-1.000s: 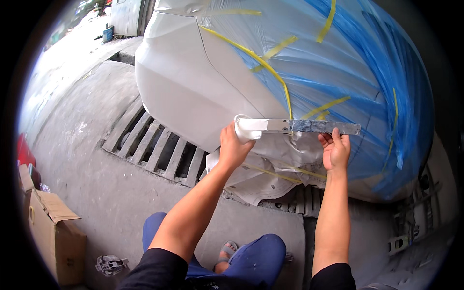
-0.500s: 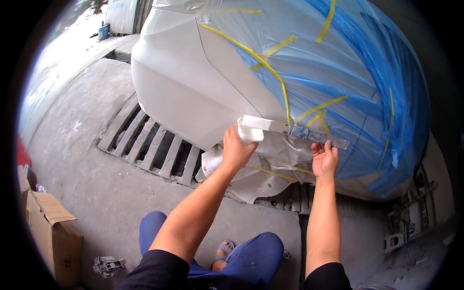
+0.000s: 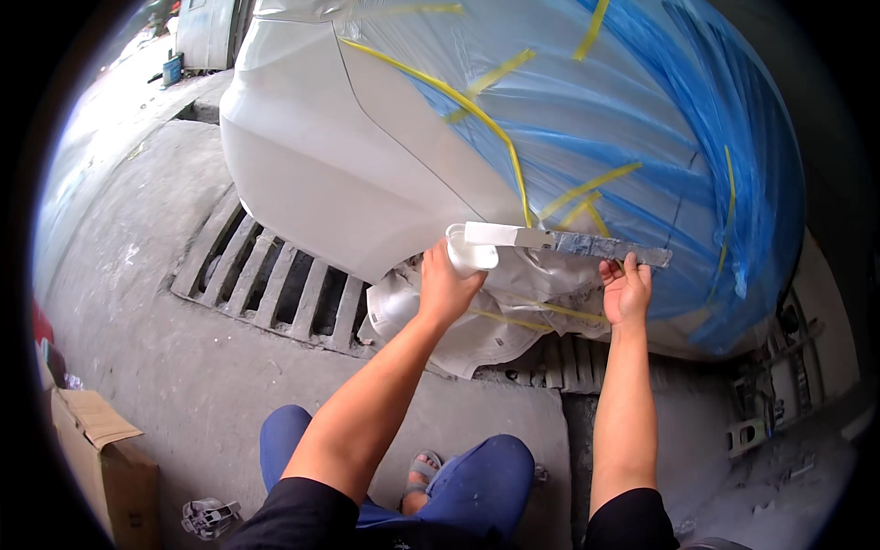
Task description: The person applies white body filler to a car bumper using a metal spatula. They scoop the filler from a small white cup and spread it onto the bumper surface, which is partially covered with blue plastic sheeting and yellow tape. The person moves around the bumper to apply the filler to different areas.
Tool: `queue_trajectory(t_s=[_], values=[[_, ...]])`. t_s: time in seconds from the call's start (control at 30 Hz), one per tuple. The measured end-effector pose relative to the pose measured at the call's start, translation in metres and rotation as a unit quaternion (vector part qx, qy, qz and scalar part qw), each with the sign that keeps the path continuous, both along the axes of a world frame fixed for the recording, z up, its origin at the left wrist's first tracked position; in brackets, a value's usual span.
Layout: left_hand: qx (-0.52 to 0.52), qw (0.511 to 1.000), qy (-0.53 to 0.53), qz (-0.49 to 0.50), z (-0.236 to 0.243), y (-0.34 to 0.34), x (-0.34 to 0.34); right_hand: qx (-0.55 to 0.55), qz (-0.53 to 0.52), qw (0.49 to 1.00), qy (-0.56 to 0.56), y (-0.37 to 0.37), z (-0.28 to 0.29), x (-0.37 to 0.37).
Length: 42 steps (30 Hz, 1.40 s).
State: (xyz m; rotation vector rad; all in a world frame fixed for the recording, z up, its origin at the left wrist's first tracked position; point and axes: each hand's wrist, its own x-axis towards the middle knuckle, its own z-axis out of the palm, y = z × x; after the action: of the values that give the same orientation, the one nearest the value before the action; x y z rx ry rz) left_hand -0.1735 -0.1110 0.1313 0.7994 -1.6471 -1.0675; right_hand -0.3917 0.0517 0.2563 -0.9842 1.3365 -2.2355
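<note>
My left hand [image 3: 449, 284] grips a small white plastic container [image 3: 473, 254] in front of the pale car panel [image 3: 316, 156]. A long flat strip [image 3: 587, 245] lies across the container's top; its left end is white and its right part is mottled grey. My right hand [image 3: 626, 284] holds that strip near the grey end from below, fingers curled. Behind both hands are crumpled white masking sheets [image 3: 513, 337] with yellow tape, and above them blue plastic sheeting [image 3: 697, 110] taped over the rest of the car.
A concrete drain grate [image 3: 257, 275] runs under the car. A cardboard box [image 3: 101, 463] stands at the lower left, with a small pale object [image 3: 209, 516] beside it. My knees and sandalled foot are below. Car parts [image 3: 779, 385] lie at the right, and a metal door [image 3: 203, 35] is at the upper left.
The strip dipped at its right end half a second ago and is now a little more level. The car has shifted left and up in the view. Both hands keep their holds.
</note>
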Motion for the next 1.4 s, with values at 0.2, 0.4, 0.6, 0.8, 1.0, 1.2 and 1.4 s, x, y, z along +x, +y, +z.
queue_trajectory(t_s=[0.2,0.4,0.6,0.8,1.0,1.2,1.4], values=[[-0.016,1.000,0.019,-0.003,0.007,0.004,-0.003,0.037,-0.001,0.999,0.034,-0.004,0.033,-0.011],[-0.020,1.000,0.023,-0.006,0.002,0.000,-0.005,0.065,0.015,0.995,0.069,-0.018,0.054,-0.017],[-0.022,0.999,0.024,0.002,-0.001,0.005,-0.005,0.067,0.014,0.993,0.092,-0.024,0.064,-0.011],[-0.021,0.999,0.024,0.012,-0.001,0.002,-0.001,0.068,-0.001,0.995,0.069,-0.025,0.053,-0.012],[-0.017,0.999,0.044,0.028,0.005,0.001,0.012,0.058,-0.005,0.997,0.048,-0.022,0.031,0.000],[-0.088,0.995,0.036,0.025,0.007,0.001,0.029,0.046,0.015,0.990,0.132,-0.026,0.031,0.029],[-0.098,0.995,0.005,-0.003,0.013,-0.003,0.046,0.043,0.048,0.960,0.272,-0.050,0.056,0.079]])
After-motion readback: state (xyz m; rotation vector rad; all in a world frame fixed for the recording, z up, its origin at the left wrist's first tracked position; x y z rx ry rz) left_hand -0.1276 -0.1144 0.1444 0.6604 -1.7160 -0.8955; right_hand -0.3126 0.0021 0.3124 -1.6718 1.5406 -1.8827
